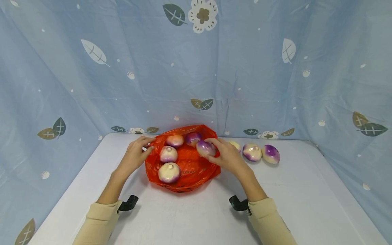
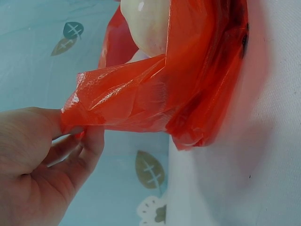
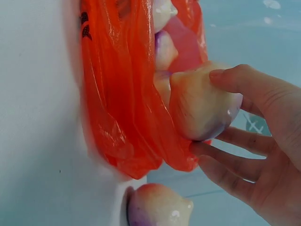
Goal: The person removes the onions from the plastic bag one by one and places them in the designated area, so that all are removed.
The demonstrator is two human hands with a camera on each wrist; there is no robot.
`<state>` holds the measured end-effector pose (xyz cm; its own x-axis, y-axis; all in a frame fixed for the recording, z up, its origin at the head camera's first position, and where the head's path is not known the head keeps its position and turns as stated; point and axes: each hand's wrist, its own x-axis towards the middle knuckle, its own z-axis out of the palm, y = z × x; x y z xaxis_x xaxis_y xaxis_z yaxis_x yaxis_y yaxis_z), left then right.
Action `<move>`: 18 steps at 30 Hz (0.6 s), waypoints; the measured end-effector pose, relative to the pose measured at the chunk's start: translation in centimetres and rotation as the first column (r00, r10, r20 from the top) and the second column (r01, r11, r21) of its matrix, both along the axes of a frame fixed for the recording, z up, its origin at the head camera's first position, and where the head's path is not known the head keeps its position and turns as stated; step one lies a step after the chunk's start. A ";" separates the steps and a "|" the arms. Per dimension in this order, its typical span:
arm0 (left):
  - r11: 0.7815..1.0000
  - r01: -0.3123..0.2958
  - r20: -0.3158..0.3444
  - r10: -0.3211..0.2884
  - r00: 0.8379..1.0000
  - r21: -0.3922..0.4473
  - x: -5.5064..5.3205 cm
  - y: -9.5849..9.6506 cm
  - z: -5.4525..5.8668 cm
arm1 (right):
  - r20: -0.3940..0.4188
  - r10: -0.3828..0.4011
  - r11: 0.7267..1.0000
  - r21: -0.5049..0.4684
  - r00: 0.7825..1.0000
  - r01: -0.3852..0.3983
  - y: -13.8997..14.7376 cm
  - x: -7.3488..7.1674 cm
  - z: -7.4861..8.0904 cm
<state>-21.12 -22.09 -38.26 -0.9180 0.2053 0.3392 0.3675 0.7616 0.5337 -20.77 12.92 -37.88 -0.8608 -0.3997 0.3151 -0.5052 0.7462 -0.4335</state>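
Observation:
A red plastic bag [image 1: 193, 163] lies spread open on the table with several purple-and-white turnips inside, among them a pale one [image 1: 169, 173] at its near left. My left hand [image 1: 135, 153] pinches the bag's left rim between thumb and fingers; in the left wrist view the red film is drawn taut toward that hand [image 2: 51, 160]. Over the bag's right side my right hand [image 1: 228, 154] grips a turnip [image 1: 206, 148] between thumb and fingertips. The right wrist view shows this turnip [image 3: 202, 103] at the bag's mouth, its far side against the fingers.
Right of the bag, three turnips sit in a row on the white table [image 1: 196, 221]: one partly hidden [image 1: 235, 145] behind my right hand, a cream-and-purple one [image 1: 252, 152] and a mostly purple one [image 1: 271, 154]. A blue patterned curtain [image 1: 183, 68] hangs behind the table.

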 end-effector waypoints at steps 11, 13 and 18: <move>1.000 -0.001 0.004 0.001 1.000 0.004 -0.1 0.0 0.0 | -0.005 -0.009 1.000 -0.025 1.000 0.009 1.8 0.6 0.4; 1.000 -0.002 0.005 0.002 1.000 0.003 -0.1 0.0 -0.1 | 0.004 -0.015 0.999 -0.032 1.000 0.015 2.2 0.6 0.5; 1.000 0.000 -0.003 0.000 1.000 -0.002 -0.1 0.0 -0.1 | -0.028 -0.018 0.999 -0.047 0.999 0.017 3.5 0.6 0.3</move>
